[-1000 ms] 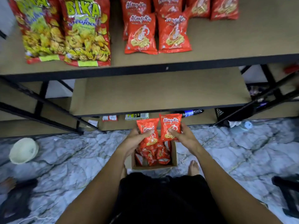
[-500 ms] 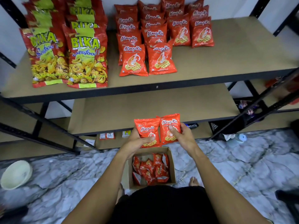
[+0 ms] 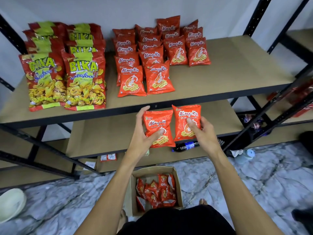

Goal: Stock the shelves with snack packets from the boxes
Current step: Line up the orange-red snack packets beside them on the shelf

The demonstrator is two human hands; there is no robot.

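Head view: left hand grips the left Alang-Ku packet, right hand the right Alang-Ku packet, side by side just below the top shelf edge; judgement: lift clear of the edge, lay label-up fronting the shorter right-hand rows.

On the top shelf the big bags stand left of the rows of small packets. A pair of packets, side by side, is held before its front edge, above a box on the floor with loose packets in it.
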